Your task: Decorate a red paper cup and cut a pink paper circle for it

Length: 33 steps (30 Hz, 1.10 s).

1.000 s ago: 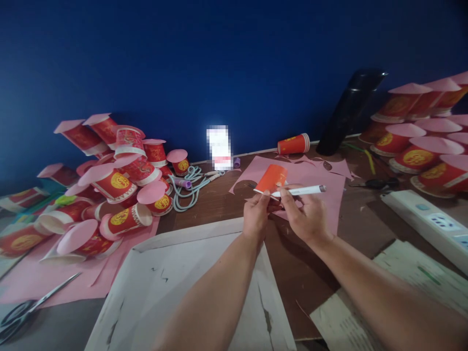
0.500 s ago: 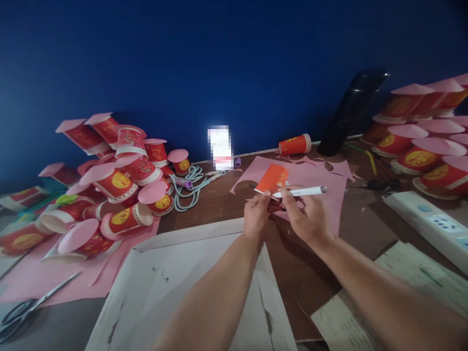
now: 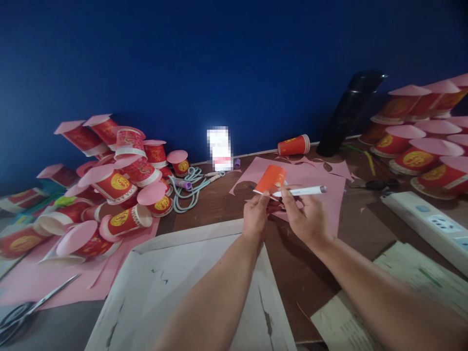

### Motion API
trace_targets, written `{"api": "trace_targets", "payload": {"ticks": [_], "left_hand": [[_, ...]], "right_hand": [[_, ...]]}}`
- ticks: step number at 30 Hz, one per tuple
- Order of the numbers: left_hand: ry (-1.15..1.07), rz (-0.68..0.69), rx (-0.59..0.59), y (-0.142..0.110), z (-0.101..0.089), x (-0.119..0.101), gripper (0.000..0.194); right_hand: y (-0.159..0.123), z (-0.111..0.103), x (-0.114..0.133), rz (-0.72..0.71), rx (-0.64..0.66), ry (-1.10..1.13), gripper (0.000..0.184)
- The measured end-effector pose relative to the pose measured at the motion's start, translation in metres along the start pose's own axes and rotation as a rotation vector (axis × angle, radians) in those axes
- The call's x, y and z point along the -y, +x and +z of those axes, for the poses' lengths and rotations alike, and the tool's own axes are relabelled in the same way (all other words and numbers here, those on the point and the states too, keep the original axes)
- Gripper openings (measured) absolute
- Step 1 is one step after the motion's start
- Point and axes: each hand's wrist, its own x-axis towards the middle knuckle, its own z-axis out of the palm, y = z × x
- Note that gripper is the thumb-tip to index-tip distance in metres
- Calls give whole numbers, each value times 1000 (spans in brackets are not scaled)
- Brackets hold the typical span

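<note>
Over the middle of the table, my left hand (image 3: 256, 214) is closed on an orange-red paper cup (image 3: 269, 179), gripping it near its pale edge. The cup lies tilted, with its far end pointing away from me. A slim white marker (image 3: 302, 191) is pinched in my right hand (image 3: 309, 217), its front end close to the cup's near edge. Whether the tip touches the cup is hard to see. Behind and below both hands lies a pink paper sheet (image 3: 331, 187) with rounded cut-outs.
Red cups with pink paper tops (image 3: 120, 184) crowd the left; more cups (image 3: 419, 156) stand right. Scissors (image 3: 36, 307) lie front left beside a white tray (image 3: 146, 287). A black flask (image 3: 347, 114), stacked cups (image 3: 293, 145), a cable (image 3: 186, 195) and a power strip (image 3: 424, 219) surround the sheet.
The marker and right thumb have shifted very slightly against the cup. The view has moved a little; both hands keep their hold.
</note>
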Motion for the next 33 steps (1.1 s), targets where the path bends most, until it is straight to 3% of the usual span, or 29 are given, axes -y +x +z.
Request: {"api": "trace_targets", "payload": {"ticks": [14, 33], "left_hand": [[27, -5, -7, -1, 0, -1, 35], [-107, -37, -76, -2, 6, -7, 24]], "right_hand": [[0, 2, -3, -42, -23, -5, 25], [-2, -1, 0, 18, -30, 9, 24]]}}
